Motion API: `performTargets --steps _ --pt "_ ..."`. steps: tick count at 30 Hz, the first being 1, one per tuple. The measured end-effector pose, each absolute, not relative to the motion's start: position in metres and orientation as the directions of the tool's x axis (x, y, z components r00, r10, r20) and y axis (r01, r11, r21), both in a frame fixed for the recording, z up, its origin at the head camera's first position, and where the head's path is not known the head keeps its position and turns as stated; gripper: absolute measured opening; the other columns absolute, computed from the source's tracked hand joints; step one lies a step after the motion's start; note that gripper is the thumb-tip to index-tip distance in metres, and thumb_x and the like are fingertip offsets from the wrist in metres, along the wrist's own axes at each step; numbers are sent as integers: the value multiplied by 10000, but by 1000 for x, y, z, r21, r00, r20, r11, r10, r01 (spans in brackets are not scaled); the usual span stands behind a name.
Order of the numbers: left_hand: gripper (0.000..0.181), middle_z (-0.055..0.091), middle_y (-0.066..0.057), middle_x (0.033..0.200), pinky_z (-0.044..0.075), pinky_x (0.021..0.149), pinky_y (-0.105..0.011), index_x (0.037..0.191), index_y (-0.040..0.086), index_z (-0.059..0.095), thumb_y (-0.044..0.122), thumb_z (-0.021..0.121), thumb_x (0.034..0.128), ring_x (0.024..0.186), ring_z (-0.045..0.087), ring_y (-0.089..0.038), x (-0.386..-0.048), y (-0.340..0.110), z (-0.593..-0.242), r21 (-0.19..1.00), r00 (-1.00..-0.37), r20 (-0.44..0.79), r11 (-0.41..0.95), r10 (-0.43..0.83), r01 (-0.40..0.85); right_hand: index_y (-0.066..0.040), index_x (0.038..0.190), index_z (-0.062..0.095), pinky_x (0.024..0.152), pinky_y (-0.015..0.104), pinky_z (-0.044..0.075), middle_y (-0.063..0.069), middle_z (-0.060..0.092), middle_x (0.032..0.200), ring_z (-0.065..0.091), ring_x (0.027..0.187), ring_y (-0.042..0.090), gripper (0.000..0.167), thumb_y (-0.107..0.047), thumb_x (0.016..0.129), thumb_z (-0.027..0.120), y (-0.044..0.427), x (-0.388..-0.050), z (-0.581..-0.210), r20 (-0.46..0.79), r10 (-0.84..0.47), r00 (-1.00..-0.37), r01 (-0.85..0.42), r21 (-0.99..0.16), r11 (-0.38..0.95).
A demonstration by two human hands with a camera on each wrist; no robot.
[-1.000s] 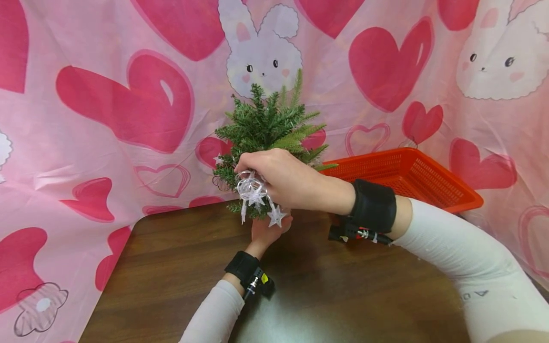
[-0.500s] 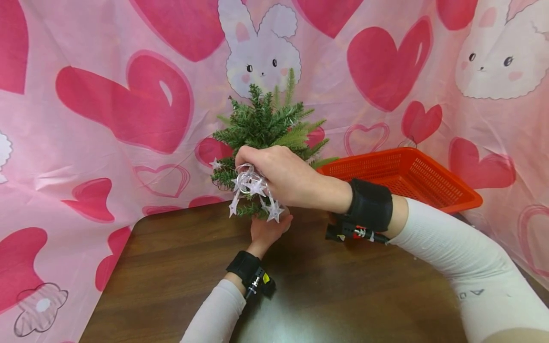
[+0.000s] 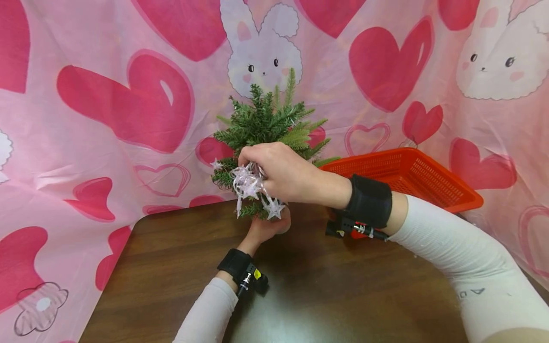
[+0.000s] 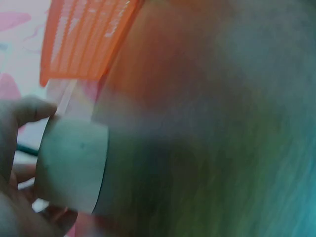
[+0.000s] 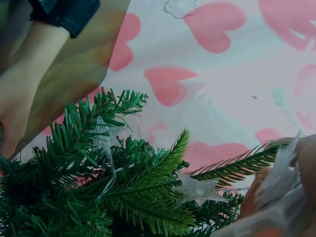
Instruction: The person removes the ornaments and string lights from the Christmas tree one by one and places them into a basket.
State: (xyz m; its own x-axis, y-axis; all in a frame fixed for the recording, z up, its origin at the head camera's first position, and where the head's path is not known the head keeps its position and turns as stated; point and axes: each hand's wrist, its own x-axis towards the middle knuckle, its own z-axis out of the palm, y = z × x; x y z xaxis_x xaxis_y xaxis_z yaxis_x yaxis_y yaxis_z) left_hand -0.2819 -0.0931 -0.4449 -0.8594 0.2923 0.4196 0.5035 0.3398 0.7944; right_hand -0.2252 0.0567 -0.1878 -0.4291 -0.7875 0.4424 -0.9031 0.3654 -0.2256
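Pink heart-and-bunny backdrop behind everything on my feed, dark wood table below. I'm seeing a bundle of clear star lights just in front of the little green tree, pinched by the wearer's right hand, fingertips mostly hidden from me. My right wrist cam also shows a couple of clear stars among the tree's branches. Left hand is low under the tree, thumb and fingers round its pale base. Right of the tree sits a red plastic basket
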Motion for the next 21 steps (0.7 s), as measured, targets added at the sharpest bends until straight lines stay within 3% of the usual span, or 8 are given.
performTargets --steps 1,2,5,11,21 --pt "412 584 -21 1134 366 948 -134 1199 15 538 11 709 824 1027 460 18 -282 -96 -444 831 -865 414 268 284 487 -90 1065 657 875 350 499 23 698 1016 627 924 172 211 -3 874 631 57 -225 -188 437 -786 -437 -900 -218 378" --pt "501 579 -36 1182 373 964 -147 1250 25 521 -10 741 802 1054 458 5 -281 -98 -443 785 -873 431 381 230 488 -94 1067 664 882 353 503 23 704 1021 635 934 173 230 7 862 637 56 -225 -188 432 -785 -443 -897 -209 391" --pt "635 569 -132 1288 416 1003 -263 1337 21 487 -22 783 777 1120 503 -148 -280 -104 -443 838 -894 389 316 224 444 -103 1079 679 911 369 509 28 712 1038 649 967 180 280 33 837 641 56 -225 -187 425 -786 -449 -893 -180 413" --pt "659 569 -153 1313 409 1043 -319 1347 13 484 9 800 769 1166 520 -245 -277 -105 -440 851 -924 323 364 205 378 -110 1074 696 911 389 526 33 716 1037 667 980 194 281 41 844 634 58 -223 -187 440 -775 -453 -884 -110 455" --pt "630 573 -127 1359 393 1101 -479 1351 46 509 157 805 806 1281 515 -298 -274 -102 -435 799 -955 263 525 136 294 -106 921 737 723 389 570 48 689 854 684 849 247 212 18 907 566 62 -214 -184 419 -746 -518 -806 54 590"
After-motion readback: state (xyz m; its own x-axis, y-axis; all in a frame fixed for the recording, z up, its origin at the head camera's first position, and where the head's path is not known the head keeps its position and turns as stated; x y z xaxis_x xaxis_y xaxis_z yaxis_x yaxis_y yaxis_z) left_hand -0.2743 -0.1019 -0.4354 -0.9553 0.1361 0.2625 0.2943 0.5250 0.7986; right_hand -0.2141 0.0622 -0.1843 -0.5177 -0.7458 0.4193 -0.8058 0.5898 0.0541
